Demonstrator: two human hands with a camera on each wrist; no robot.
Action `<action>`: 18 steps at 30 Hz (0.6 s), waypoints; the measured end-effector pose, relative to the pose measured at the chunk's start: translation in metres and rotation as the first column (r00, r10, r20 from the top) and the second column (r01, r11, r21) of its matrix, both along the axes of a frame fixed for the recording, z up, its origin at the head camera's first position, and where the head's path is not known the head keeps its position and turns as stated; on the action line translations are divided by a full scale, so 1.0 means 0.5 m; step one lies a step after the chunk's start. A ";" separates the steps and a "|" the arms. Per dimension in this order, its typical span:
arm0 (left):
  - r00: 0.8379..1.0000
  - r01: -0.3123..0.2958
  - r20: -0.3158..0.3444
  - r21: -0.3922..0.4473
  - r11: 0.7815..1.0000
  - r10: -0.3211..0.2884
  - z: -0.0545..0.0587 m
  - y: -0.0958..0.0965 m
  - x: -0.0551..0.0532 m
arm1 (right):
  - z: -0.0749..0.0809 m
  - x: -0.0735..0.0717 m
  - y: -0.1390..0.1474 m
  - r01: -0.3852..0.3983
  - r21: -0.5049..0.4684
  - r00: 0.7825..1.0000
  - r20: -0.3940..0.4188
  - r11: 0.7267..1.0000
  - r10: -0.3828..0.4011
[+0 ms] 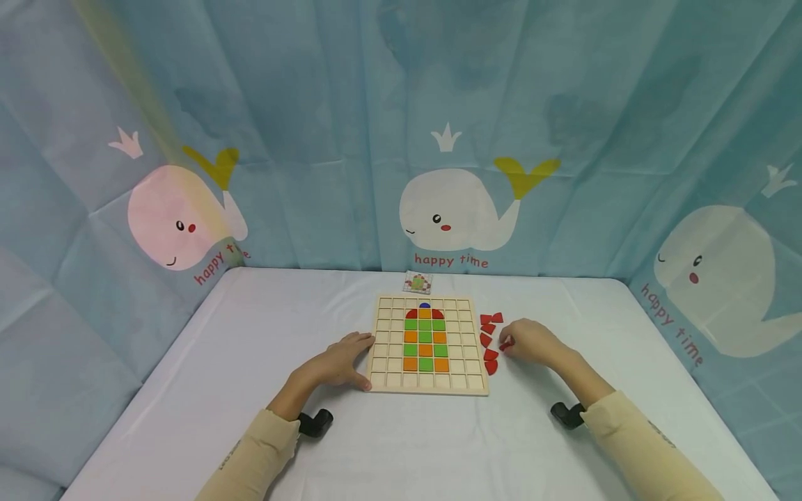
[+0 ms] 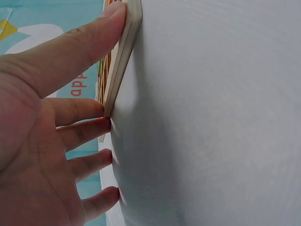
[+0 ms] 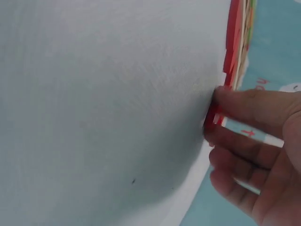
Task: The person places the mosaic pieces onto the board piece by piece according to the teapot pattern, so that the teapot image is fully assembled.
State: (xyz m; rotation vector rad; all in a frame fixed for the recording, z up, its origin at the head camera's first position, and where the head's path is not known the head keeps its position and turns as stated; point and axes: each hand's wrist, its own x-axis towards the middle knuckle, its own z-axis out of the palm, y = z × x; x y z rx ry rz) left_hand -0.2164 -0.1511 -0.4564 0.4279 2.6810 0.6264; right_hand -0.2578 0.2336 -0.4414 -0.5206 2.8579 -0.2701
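Note:
A wooden grid board (image 1: 465, 360) lies on the table. Green and orange squares (image 1: 425, 348) fill its middle columns, topped by two red quarter-round pieces and a blue rounded piece (image 1: 425, 305). My left hand (image 1: 338, 360) rests at the board's left edge, fingers spread, thumb against the rim near the front corner. Right of the board, my right hand (image 1: 531, 342) pinches a red piece (image 3: 212, 114) between thumb and finger, low over the tablecloth. Its full outline is hidden by the fingertips. Several loose red pieces (image 1: 491, 367) lie in a rough column between board and right hand.
A small patterned card (image 1: 417, 282) lies behind the board's far edge. White cloth (image 1: 401, 445) covers the table. Blue curtains (image 1: 338, 209) printed with whales stand behind and at both sides. A black device (image 1: 567, 415) sits on each wrist.

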 end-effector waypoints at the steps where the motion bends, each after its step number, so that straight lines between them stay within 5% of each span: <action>1: 1.000 0.002 -0.001 -0.001 1.000 -0.002 0.000 0.000 0.000 | 0.000 0.000 0.000 0.019 0.003 1.000 -0.001 1.000 -0.019; 5: 1.000 0.010 -0.005 -0.008 1.000 -0.010 -0.001 -0.001 -0.001 | 0.000 -0.001 0.003 0.044 -0.003 0.999 -0.016 0.999 -0.044; 11: 1.000 0.010 0.001 0.004 1.000 -0.010 -0.001 -0.003 -0.003 | -0.008 -0.005 0.011 -0.080 -0.048 0.997 -0.006 0.996 0.080; 18: 1.000 0.019 0.006 -0.004 1.000 -0.019 -0.004 -0.005 -0.004 | -0.010 -0.003 0.022 0.034 -0.010 0.999 0.019 0.999 -0.033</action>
